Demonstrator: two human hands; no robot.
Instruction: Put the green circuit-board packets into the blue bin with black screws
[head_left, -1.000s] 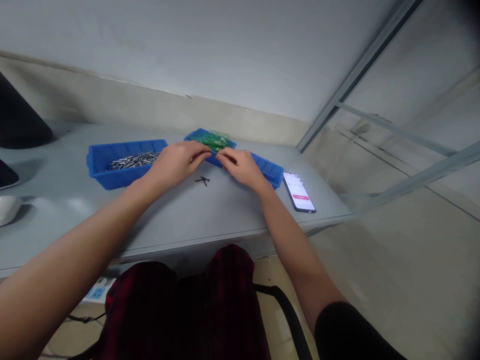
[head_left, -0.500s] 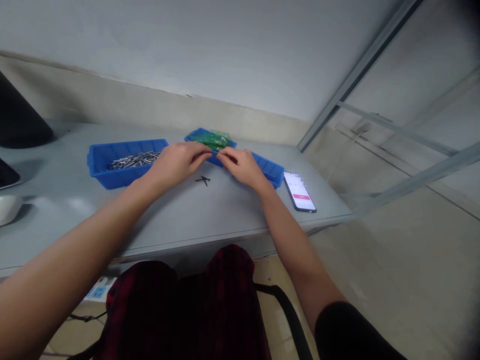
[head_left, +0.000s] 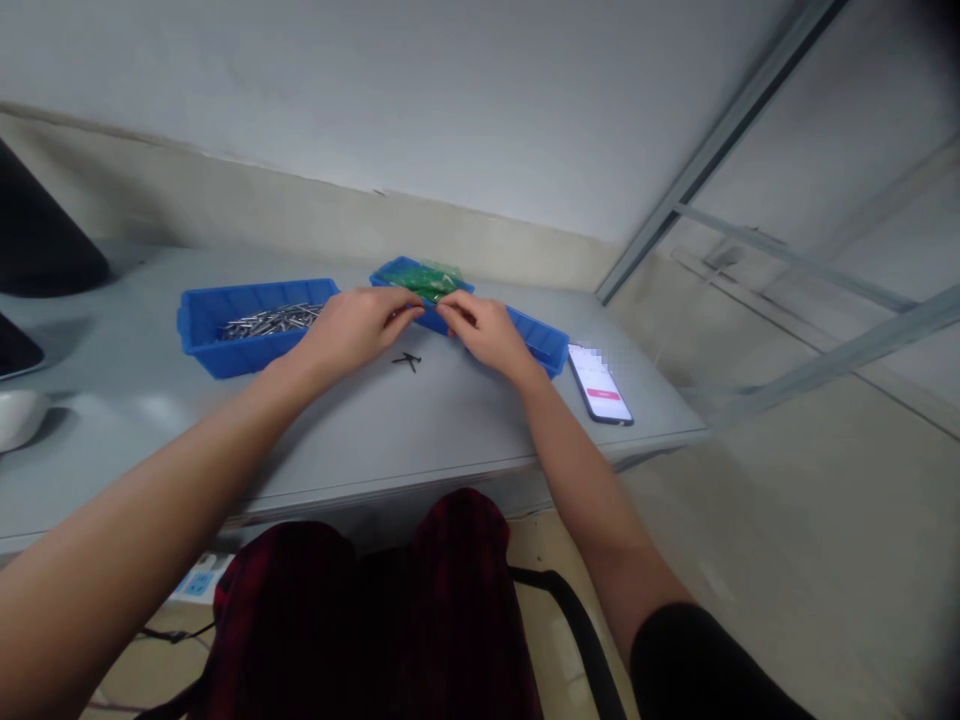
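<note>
My left hand (head_left: 366, 322) and my right hand (head_left: 485, 330) face each other over the table, fingertips a short gap apart. Each is closed in a pinch of thumb and fingers; what they pinch, if anything, is too small to make out. Right behind the fingertips, green plastic bags (head_left: 420, 281) lie in a small blue bin (head_left: 385, 270). Below my hands a few dark screws (head_left: 407, 361) lie loose on the table. Left of my left hand stands a blue bin (head_left: 217, 352) with a pile of silvery screws or nails (head_left: 270, 321).
Another blue bin (head_left: 547, 345) is partly hidden behind my right hand. A lit phone (head_left: 600, 385) lies near the right end of the grey table (head_left: 360, 450). A white mouse (head_left: 21, 418) and dark objects (head_left: 45, 240) are at the left; a metal frame (head_left: 720, 120) rises at the right.
Both hands keep the same pinched pose with hardly any movement. The view has shifted very slightly; the bins, screws and phone are where they were.
</note>
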